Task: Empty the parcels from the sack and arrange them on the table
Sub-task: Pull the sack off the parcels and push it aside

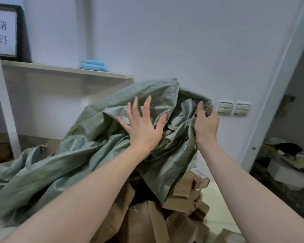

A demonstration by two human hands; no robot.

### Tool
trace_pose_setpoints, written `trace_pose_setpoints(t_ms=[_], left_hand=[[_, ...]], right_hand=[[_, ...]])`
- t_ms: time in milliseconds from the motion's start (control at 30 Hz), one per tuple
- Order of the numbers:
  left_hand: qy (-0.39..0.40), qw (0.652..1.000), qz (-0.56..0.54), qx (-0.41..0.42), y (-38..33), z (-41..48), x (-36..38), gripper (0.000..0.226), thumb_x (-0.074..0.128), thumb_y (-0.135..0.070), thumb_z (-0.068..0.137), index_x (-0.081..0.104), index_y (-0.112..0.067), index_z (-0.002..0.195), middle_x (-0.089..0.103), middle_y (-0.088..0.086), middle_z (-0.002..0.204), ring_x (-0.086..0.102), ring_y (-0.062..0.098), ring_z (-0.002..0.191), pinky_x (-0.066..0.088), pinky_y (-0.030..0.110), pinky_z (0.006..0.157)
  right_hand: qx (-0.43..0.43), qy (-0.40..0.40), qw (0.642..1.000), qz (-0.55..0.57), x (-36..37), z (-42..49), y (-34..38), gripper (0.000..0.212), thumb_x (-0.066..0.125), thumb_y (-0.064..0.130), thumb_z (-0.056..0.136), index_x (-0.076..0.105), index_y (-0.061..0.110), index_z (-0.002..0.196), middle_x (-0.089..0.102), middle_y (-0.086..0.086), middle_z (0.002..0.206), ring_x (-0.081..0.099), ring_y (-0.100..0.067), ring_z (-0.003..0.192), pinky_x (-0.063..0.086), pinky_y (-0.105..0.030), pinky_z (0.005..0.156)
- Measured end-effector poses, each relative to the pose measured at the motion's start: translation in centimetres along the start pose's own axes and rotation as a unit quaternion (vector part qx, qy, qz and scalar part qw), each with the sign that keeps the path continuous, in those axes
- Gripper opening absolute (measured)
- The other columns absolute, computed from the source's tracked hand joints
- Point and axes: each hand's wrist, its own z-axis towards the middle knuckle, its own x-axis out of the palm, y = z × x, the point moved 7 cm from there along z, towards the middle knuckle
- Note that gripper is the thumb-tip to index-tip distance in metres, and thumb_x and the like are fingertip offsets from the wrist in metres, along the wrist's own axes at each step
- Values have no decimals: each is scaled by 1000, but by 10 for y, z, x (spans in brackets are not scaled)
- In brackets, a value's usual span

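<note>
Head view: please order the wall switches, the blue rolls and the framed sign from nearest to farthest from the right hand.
1. Wall switches, just right of the right hand.
2. Blue rolls, on the shelf, upper left.
3. Framed sign, at the far left.

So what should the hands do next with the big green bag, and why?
Probably lift the sack higher and shake it. The right hand grips its bunched top, the left hand lies open against it, and brown parcels lie spilled underneath, so more may be caught inside.
</note>
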Motion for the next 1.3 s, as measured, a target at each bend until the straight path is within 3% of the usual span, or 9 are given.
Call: trace_pose_setpoints(t_ms=[233,433,633,800,867,967,1033,1200,1300], left_hand=[[277,947,164,20,-43,-46,99,59,24,-58,98,46,-21,138,70,7,102,62,29,107,28,48,110],[553,798,241,-24,-51,-89,153,53,44,-60,92,63,-11,93,65,3,74,65,23,73,50,33,80],[242,929,281,-6,-46,-14,127,40,41,-53,96,60,-23,115,60,6,119,53,27,116,27,54,105],[253,923,278,-87,19,16,136,71,53,-58,89,28,-25,147,24,13,155,15,31,145,5,76,107],[279,903,286,-158,50,17,139,97,58,-65,82,6,-28,154,2,16,161,-1,35,148,6,75,106],[318,879,235,-266,97,6,148,123,73,-61,73,-17,-33,151,8,15,160,21,36,144,29,59,108],[348,867,224,-279,118,-3,156,113,72,-57,77,-7,-31,154,40,12,147,47,32,128,43,46,97],[230,921,241,-204,120,23,148,30,43,-37,100,63,-23,117,64,10,120,61,31,110,44,34,80],[137,957,154,-206,101,50,140,31,37,-36,102,63,-20,106,67,14,109,63,35,102,46,36,80]], right_hand=[[75,58,943,-319,-90,7,-46,46,40,48,99,61,16,73,62,-7,81,56,-27,82,39,-34,74],[368,492,563,-553,-150,-43,-150,38,53,41,90,61,11,110,59,-8,120,62,-27,104,54,-40,86],[405,169,868,-233,-136,31,-191,16,52,-2,90,62,-9,100,56,-12,80,50,-18,62,45,-24,57],[391,165,860,-282,-94,25,-219,22,58,0,87,52,6,66,50,-12,64,41,-18,53,35,-22,47],[414,200,848,-263,-72,11,-227,13,61,5,90,60,-7,92,62,-18,88,47,-19,62,40,-18,47],[440,247,845,-179,-40,-2,-248,91,81,13,75,26,-1,147,49,-15,137,57,-19,85,49,-18,51],[447,255,843,-155,-31,-5,-251,105,84,13,73,14,8,152,40,-12,146,58,-25,106,51,-28,71],[271,134,917,-262,-52,47,-237,5,63,8,85,64,8,90,67,-11,93,58,-20,87,39,-29,66],[179,-16,935,-306,-73,81,-205,22,55,11,91,66,0,107,66,-21,109,60,-25,100,40,-34,78]])
